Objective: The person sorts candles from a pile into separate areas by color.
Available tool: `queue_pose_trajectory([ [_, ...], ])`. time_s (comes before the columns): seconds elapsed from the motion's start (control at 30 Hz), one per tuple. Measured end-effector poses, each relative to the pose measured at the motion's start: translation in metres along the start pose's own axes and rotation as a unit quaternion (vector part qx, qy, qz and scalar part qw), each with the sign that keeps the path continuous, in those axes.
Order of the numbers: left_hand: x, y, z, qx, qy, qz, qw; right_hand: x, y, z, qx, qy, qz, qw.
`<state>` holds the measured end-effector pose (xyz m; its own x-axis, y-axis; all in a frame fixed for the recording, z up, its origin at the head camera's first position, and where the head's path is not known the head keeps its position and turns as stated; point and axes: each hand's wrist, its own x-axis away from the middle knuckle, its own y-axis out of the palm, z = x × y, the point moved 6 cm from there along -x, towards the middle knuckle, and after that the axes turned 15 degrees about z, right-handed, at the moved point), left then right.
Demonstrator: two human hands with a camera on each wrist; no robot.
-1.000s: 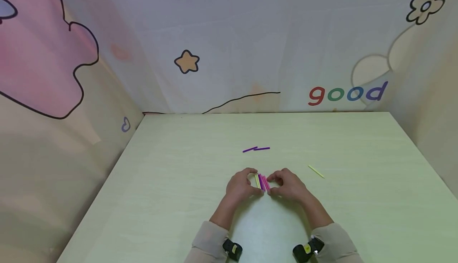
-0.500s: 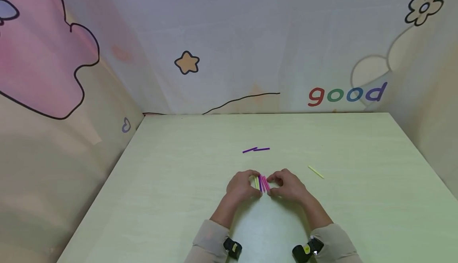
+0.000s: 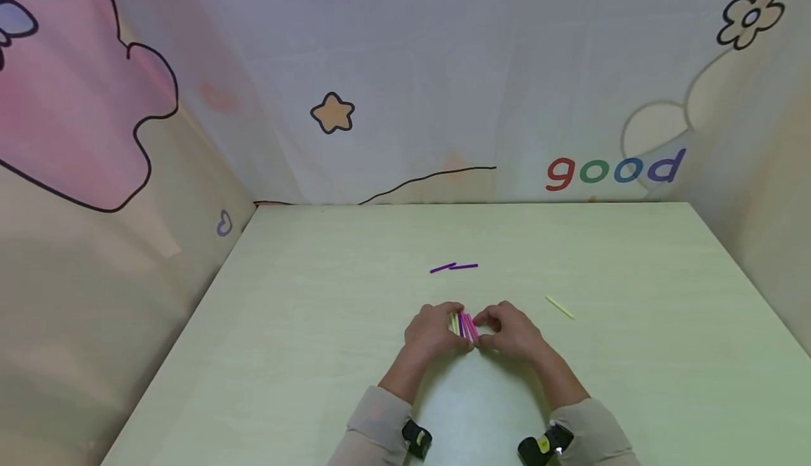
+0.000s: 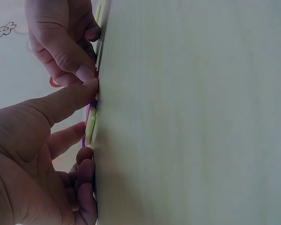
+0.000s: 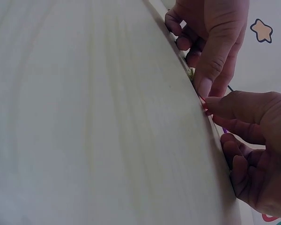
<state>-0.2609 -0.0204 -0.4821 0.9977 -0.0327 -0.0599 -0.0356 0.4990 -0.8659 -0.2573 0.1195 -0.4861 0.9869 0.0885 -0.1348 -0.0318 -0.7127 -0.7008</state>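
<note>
A tight row of short coloured sticks lies on the table between both hands: yellow sticks [image 3: 454, 324] at the left, a purple stick [image 3: 461, 325] in the middle, pink sticks [image 3: 469, 325] at the right. My left hand [image 3: 435, 329] holds the row between thumb and forefinger, which curve over its near and far ends. Against the right side, my right hand [image 3: 510, 329] grips the outermost pink stick with thumb and forefinger at its two ends. In the left wrist view, a yellow stick [image 4: 90, 126] shows beneath the left hand [image 4: 42, 131]; fingers hide most others.
Two purple sticks [image 3: 464, 267] lie end to end, slightly overlapping, beyond the hands. A single yellow stick [image 3: 560, 307] rests apart on the right. The pale table [image 3: 317, 297] meets a printed cloth backdrop [image 3: 405, 86] at its rear and left edges.
My left hand has shifted slightly right along the row, its thumb now nearly meeting the right thumb. The right hand has hardly moved. The sticks sit closer together.
</note>
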Motion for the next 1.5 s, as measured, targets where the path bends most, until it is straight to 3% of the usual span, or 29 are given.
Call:
queue_pose_trajectory([
  [0.97, 0.0031, -0.0033, -0.0021, 0.035, 0.002, -0.004, 0.9994, 0.0024, -0.0093, -0.0004, -0.008, -0.01, 0.026, 0.9996],
  [1.5, 0.0043, -0.0037, 0.0014, 0.028, 0.0, -0.003, 0.9996, 0.0025, -0.0062, -0.0019, 0.002, 0.005, 0.012, 0.9999],
])
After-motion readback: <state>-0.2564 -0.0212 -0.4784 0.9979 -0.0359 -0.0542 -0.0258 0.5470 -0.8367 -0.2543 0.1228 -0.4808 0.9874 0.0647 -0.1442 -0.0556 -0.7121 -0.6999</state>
